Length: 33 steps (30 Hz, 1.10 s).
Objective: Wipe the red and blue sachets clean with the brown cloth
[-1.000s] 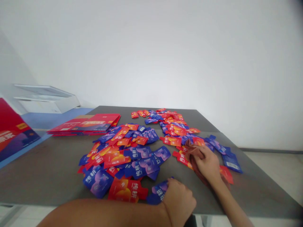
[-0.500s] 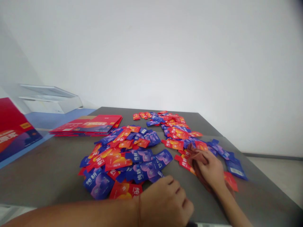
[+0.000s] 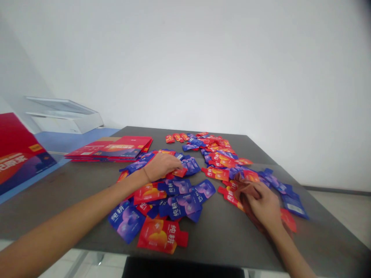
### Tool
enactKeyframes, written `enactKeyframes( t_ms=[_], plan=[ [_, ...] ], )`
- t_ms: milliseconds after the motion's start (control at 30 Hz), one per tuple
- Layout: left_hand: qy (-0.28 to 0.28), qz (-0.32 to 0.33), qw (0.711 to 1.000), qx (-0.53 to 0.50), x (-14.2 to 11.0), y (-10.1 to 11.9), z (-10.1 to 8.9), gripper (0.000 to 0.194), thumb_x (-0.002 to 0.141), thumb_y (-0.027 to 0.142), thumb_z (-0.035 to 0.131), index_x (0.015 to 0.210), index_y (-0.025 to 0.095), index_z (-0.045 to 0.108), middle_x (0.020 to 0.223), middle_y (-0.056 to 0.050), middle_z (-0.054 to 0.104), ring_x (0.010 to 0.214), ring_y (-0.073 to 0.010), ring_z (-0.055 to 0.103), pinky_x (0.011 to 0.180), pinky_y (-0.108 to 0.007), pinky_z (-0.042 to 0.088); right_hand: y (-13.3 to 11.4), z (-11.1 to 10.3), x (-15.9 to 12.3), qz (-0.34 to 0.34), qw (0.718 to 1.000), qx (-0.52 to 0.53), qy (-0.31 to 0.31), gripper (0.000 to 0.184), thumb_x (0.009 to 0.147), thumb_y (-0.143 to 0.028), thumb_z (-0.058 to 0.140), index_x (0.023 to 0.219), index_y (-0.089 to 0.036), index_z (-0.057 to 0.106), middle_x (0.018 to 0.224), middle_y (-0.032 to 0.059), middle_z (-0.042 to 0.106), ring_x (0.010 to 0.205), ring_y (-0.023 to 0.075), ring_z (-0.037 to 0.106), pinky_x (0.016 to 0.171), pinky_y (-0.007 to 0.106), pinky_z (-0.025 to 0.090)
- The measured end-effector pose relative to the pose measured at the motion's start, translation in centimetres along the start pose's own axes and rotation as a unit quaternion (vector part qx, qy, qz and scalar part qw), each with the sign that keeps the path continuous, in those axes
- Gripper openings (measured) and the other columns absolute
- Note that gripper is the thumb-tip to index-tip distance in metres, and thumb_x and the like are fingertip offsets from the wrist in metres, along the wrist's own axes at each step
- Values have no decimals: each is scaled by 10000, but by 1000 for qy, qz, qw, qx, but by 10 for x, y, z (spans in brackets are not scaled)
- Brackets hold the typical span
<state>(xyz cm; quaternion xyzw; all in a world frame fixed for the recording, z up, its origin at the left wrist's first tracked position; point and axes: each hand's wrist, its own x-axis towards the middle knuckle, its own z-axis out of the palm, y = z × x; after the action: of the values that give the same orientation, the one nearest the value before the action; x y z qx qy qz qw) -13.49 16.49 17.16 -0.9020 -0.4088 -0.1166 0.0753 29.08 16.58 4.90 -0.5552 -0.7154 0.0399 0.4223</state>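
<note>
My left hand (image 3: 164, 165) reaches over the left heap of printed pouches, its fingers bent together on a small red pouch (image 3: 180, 172) near the top of the heap. The pouch lies flat there, partly covered by the fingertips. My right hand (image 3: 265, 204) is closed around a crumpled brown cloth (image 3: 245, 190), which hangs down along the wrist and rests over the table. Red pouches, such as one (image 3: 232, 197) left of the cloth, and blue pouches, such as one (image 3: 295, 204) on the right, lie around this hand.
The dark grey table (image 3: 214, 243) has a second heap of pouches (image 3: 217, 152) toward the back. Flattened red cartons (image 3: 124, 148) are stacked at the left. A red and blue box (image 3: 20, 154) stands at the far left, near an open white box (image 3: 66, 121). A white wall rises behind.
My left hand has moved forward and left, from the table's front edge onto the left heap. A red pouch at the front is uncovered now. The right hand keeps hold of the cloth.
</note>
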Motion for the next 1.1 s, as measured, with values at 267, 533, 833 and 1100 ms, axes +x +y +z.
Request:
enactKeyframes(
  t_ms=[267,533,833,1100],
  plan=[
    [-75,-11,996,-51,-23,-21,8,270,1048,363,691,1244,178,705,1268,-86,725,1192,-262,701,1060,-527,585,-6,-3,-1,-7,1000,15,-1,301,875,-312,604,1085,-258,813,1191,87,808,1074,327,746,939,461,561],
    [-111,7,992,-61,-14,-31,5,352,1041,426,693,1298,186,684,1340,-102,693,1226,-278,680,1077,-545,570,-6,0,-2,-6,1000,29,7,284,877,-275,611,1081,-250,807,1217,94,803,1087,318,743,949,449,563],
    [-157,-15,987,-36,19,-46,18,315,1048,436,681,1247,193,693,1260,-88,708,1104,-238,705,988,-474,613,-6,4,-4,-17,999,33,7,328,861,-236,599,1116,-229,805,1183,87,795,1091,289,728,985,422,546],
    [-199,-52,979,-2,52,-49,28,340,1040,445,690,1280,204,679,1282,-91,694,1085,-233,703,941,-442,627,-15,2,-6,-25,1000,7,11,349,861,-211,581,1129,-215,804,1193,99,781,1112,290,713,993,426,544]
  ],
)
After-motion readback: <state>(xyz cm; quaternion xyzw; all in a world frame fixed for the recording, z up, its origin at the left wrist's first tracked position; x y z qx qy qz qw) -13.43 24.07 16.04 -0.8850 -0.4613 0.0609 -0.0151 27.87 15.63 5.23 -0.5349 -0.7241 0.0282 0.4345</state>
